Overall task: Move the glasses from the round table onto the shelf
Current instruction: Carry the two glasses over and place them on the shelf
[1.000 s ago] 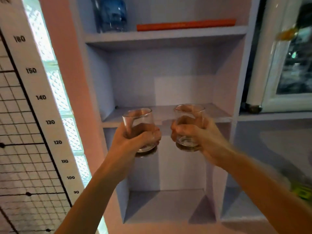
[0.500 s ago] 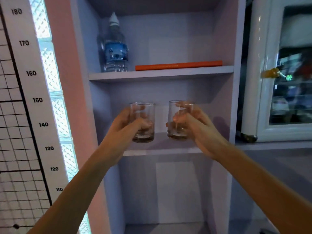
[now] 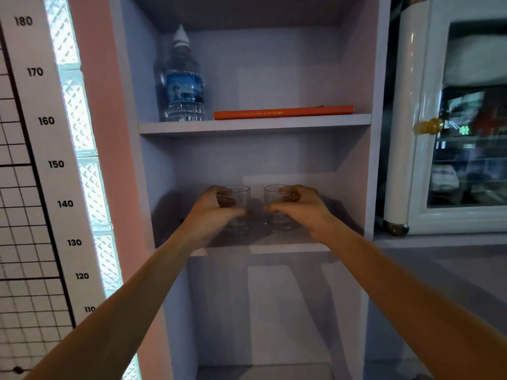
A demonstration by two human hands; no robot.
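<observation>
Two short clear glasses stand side by side inside the middle compartment of the pale lilac shelf (image 3: 290, 246). My left hand (image 3: 212, 212) is wrapped around the left glass (image 3: 241, 196). My right hand (image 3: 300, 208) is wrapped around the right glass (image 3: 273, 194). Both glass bases appear to rest on the shelf board, a small gap between them. The round table is out of view.
On the shelf board above stand a water bottle (image 3: 184, 83) and a flat orange book (image 3: 284, 112). A white glass-door cabinet (image 3: 455, 133) sits to the right on a counter. A height chart (image 3: 41, 160) and glass-block window fill the left.
Both hands have carried the glasses up from in front of the shelf edge and forward into the middle compartment, lowering them onto its board. The camera view tilted upward.
</observation>
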